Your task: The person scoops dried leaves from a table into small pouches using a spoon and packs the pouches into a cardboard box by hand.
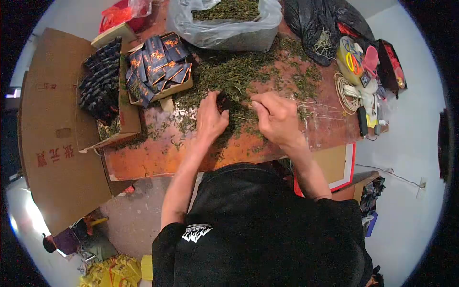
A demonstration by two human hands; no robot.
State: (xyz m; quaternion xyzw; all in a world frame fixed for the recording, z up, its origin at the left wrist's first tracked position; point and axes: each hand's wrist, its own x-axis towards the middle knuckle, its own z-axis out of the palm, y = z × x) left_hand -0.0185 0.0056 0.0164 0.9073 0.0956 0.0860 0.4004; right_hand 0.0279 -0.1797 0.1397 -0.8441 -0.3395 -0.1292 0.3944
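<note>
My left hand (211, 117) is closed around a small black packet (223, 102), held upright over the loose dried tea leaves (217, 71) on the table. My right hand (278, 115) pinches the handle of what looks like a metal spoon (238, 90). The spoon's shiny curved edge is beside the top of the packet. Whether leaves lie in its bowl is too small to tell. Left of my left hand, an open cardboard box (179, 89) holds a heap of black packets with orange print (155, 60).
A plastic-lined tub of leaves (234, 36) stands at the back. A carton (129, 117) of packed black sachets (100, 79) is at the left. On the right lie a black plastic bag (313, 28), a container with rubber bands (351, 62) and a coiled cord (347, 95).
</note>
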